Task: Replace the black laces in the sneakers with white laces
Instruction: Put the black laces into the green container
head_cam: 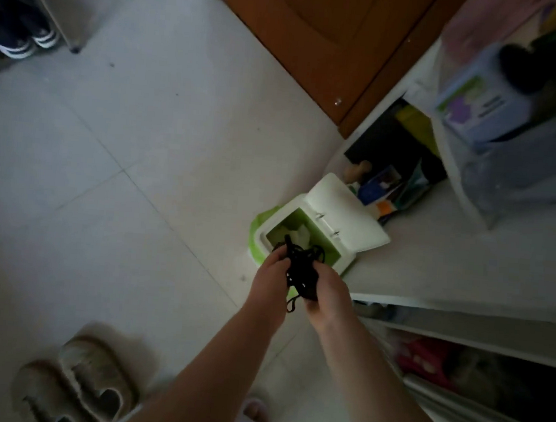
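A bunch of tangled black laces hangs between both hands, just above the open mouth of a small green and white bin. My left hand grips the bunch from the left, fingers curled round it. On the right side my right hand holds the same bunch, and a loop of lace dangles below it. The bin's white lid is flipped up, and pale crumpled paper lies inside. Dark sneakers with white soles stand under a metal rack at the far left. No white laces are in view.
A wooden door stands behind the bin. White shelving with boxes and bags fills the right side. A pair of beige fluffy slippers lies on the tiled floor at lower left. My slippered foot shows at the bottom.
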The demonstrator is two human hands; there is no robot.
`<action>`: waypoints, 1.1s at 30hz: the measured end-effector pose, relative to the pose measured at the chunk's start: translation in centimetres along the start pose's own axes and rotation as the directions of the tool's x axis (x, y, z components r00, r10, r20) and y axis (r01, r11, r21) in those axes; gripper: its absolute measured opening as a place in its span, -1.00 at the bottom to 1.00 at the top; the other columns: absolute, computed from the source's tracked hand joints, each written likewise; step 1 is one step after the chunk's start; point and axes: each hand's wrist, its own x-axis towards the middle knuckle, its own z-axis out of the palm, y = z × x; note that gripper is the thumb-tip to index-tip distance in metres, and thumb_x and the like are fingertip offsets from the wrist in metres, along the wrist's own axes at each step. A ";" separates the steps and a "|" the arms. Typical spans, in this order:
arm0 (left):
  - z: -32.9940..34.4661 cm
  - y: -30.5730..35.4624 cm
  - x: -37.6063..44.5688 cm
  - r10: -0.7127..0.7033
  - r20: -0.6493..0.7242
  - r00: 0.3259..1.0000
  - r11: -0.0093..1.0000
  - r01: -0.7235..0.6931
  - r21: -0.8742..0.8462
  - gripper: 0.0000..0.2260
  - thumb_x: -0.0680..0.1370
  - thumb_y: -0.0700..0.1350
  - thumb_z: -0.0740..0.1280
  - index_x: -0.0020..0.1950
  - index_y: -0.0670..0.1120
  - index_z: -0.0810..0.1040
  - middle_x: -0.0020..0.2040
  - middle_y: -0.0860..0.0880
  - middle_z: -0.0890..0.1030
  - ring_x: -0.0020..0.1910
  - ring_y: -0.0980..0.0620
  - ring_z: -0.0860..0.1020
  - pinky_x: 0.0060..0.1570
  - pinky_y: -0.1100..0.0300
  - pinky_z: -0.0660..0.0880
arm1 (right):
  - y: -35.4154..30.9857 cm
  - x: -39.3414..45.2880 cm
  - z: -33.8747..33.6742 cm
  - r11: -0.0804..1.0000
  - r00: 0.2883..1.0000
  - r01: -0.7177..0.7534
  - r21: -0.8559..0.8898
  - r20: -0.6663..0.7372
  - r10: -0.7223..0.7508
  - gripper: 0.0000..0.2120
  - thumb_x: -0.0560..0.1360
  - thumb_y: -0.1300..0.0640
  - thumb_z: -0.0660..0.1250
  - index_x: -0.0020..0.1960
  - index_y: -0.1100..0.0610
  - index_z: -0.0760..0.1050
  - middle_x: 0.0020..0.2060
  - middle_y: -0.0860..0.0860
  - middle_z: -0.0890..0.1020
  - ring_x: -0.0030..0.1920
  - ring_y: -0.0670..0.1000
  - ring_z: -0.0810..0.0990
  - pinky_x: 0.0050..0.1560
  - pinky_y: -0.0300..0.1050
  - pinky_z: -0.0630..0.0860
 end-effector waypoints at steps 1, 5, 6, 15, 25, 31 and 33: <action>0.9 0.3 0.5 -0.028 0.004 1.000 0.999 0.028 -0.031 -0.69 0.59 -0.33 0.08 0.12 -0.04 0.53 0.12 -0.11 0.58 0.13 -0.04 0.53 0.27 0.03 0.42 | -0.8 0.9 -0.1 1.000 1.000 -0.016 0.014 -0.010 0.016 -0.86 0.55 0.26 0.21 0.00 0.24 0.54 -0.15 0.15 0.63 -0.10 0.07 0.59 -0.05 -0.10 0.50; 3.3 1.1 2.7 -0.138 -0.013 0.990 0.989 0.137 -0.049 -0.74 0.62 -0.28 0.08 0.11 -0.01 0.50 -0.05 -0.04 0.57 -0.09 0.06 0.53 0.14 0.00 0.48 | -2.6 4.3 -0.2 0.995 0.993 -0.100 0.005 -0.058 0.100 -0.79 0.57 0.21 0.18 0.11 0.27 0.52 -0.03 0.22 0.63 0.01 0.17 0.60 0.15 0.06 0.49; 3.7 1.2 3.4 -0.161 -0.028 0.987 0.986 0.160 -0.037 -0.73 0.62 -0.27 0.08 0.18 -0.01 0.48 -0.07 -0.03 0.56 -0.11 0.07 0.52 0.14 0.00 0.48 | -2.9 5.1 0.0 0.992 0.989 -0.124 0.005 -0.075 0.124 -0.77 0.57 0.21 0.18 0.13 0.28 0.51 -0.03 0.22 0.62 0.00 0.17 0.60 0.16 0.08 0.49; 5.2 3.9 9.5 -0.296 -0.123 0.947 0.955 0.295 -0.024 -0.64 0.66 -0.16 0.04 0.45 0.00 0.30 0.38 -0.15 0.36 0.35 -0.14 0.36 0.30 -0.20 0.34 | -3.9 10.7 0.5 0.965 0.935 -0.260 0.044 -0.239 0.263 -0.69 0.61 0.18 0.15 0.30 0.28 0.37 0.10 0.16 0.51 0.15 0.14 0.50 0.08 -0.06 0.42; 6.0 9.7 4.6 -0.186 -0.179 0.966 0.961 0.217 0.173 -0.87 0.60 -0.19 0.18 0.03 -0.13 0.52 -0.01 -0.08 0.55 0.00 0.00 0.50 0.03 0.05 0.43 | -10.0 5.7 2.1 0.971 0.958 -0.234 -0.038 -0.181 0.224 -0.84 0.59 0.21 0.20 0.12 0.23 0.46 0.16 0.12 0.55 0.20 0.06 0.50 0.17 -0.04 0.50; 6.7 18.9 -7.5 0.182 -0.121 0.976 0.924 -0.128 0.360 -0.82 0.60 -0.19 0.18 0.08 -0.18 0.55 -0.11 -0.08 0.61 -0.12 0.04 0.56 -0.08 0.19 0.45 | -18.8 -7.6 6.6 0.999 0.992 -0.040 -0.029 0.122 0.043 -0.81 0.62 0.08 0.15 0.02 0.14 0.50 0.07 0.04 0.61 0.11 -0.02 0.56 0.11 -0.12 0.50; 6.5 22.2 -11.6 0.263 -0.113 0.958 0.909 -0.207 0.361 -0.83 0.60 -0.18 0.18 0.01 -0.13 0.56 -0.09 -0.09 0.63 -0.08 0.02 0.58 -0.02 0.13 0.47 | -21.6 -11.9 8.6 0.994 0.958 0.069 -0.082 0.283 -0.043 -0.73 0.62 -0.01 0.14 0.07 0.15 0.51 0.04 0.04 0.63 0.08 -0.03 0.59 0.08 -0.14 0.51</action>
